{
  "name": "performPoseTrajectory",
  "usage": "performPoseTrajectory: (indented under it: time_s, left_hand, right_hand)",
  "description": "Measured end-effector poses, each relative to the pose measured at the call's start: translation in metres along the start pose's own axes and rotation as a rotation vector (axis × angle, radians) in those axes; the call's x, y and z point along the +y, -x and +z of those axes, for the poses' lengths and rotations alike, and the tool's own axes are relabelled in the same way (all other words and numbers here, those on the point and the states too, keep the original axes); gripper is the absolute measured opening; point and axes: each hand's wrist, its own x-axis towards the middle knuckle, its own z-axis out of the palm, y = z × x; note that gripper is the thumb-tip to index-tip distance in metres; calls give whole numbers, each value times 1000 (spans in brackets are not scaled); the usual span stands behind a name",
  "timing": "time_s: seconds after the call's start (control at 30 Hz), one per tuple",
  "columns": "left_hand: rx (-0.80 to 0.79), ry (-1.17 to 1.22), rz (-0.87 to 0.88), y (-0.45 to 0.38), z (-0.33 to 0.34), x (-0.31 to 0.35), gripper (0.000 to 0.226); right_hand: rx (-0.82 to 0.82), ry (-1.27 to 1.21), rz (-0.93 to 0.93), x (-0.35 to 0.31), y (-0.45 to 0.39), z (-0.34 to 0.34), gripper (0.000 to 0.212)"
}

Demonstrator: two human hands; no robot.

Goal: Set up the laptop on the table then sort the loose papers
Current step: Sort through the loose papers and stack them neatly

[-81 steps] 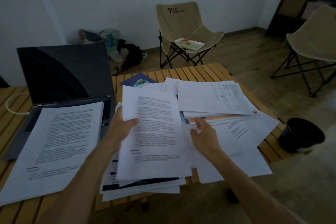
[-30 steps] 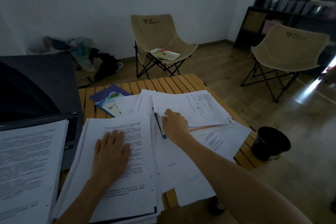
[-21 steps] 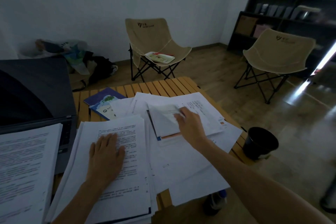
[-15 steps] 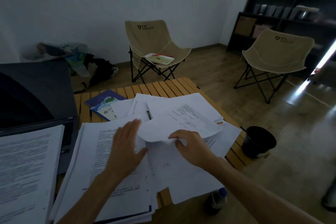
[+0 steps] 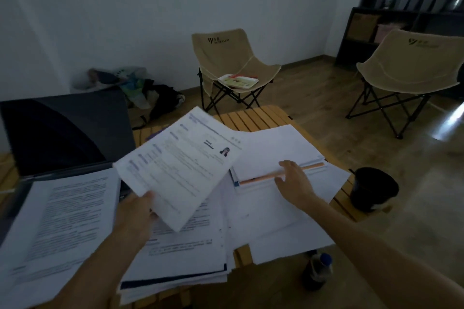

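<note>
- A dim room with a white wall and wooden floor; a slatted wooden counter [image 5: 261,116] carries the open dark laptop [image 5: 65,133] at the left and white loose papers [image 5: 271,208] spread across the rest.
- The left hand [image 5: 136,213] pinches a printed white sheet [image 5: 180,165] by its near corner, thumb on top, lifting it tilted above the middle stack [image 5: 180,253]; the grip looks light.
- The right hand [image 5: 293,182] lies on the right-hand pile with fingers nearly straight, holding nothing, just beside an orange-edged sheet [image 5: 283,174].
- Another printed stack [image 5: 57,228] rests partly on the laptop's keyboard.
- Risks, as I judge them: the papers overhang the counter's near edge, so a nudge from either arm could slide them to the floor; the corner pinch could let the sheet droop or slip; the stack on the keyboard could shift.
- Containers: a round black bin [image 5: 374,188] stands on the floor beside the counter, its contents too dark to tell; a dark bottle with a blue cap [image 5: 317,271] stands below the counter edge, where falling sheets could land.
</note>
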Motion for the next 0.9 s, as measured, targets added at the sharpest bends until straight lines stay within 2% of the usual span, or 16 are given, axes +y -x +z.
performPoseTrajectory:
  time_s: [0.2, 0.27, 0.37, 0.47, 0.6, 0.7, 0.73, 0.77, 0.83, 0.9]
  left_hand:
    - [-4, 113, -230, 45, -7, -31, 44]
    - [40, 172, -210, 53, -4, -33, 44]
    - [87, 208, -153, 77, -1, -36, 44]
    - [139, 167, -162, 98, -4, -48, 43]
    - [-11, 52, -405, 107, -20, -39, 29]
    - [-166, -287, -552, 118, -32, -14, 17]
    - [-248, -482, -533, 119, -33, -7, 18]
    - [-326, -701, -429, 118, -33, -3, 18]
    - [-363, -1082, 10, 100, -28, -6, 18]
    - [-226, -1317, 429, 75, -15, -13, 12]
  right_hand:
    - [55, 185, -87, -19, -18, 33, 28]
    - [50, 273, -102, -23, -23, 33, 31]
    - [-61, 324, -63, -30, -29, 27, 48]
    - [-147, 334, -41, -34, -29, 20, 44]
    - [-197, 319, -50, -31, -28, 4, 41]
    - [-158, 186, 8, -21, -31, -10, 37]
    - [-123, 152, 47, -15, -32, -16, 36]
    - [-84, 138, 83, -8, -33, -21, 36]
    - [-31, 182, 136, 4, -35, -28, 38]
    - [11, 243, 188, 17, -38, -32, 38]
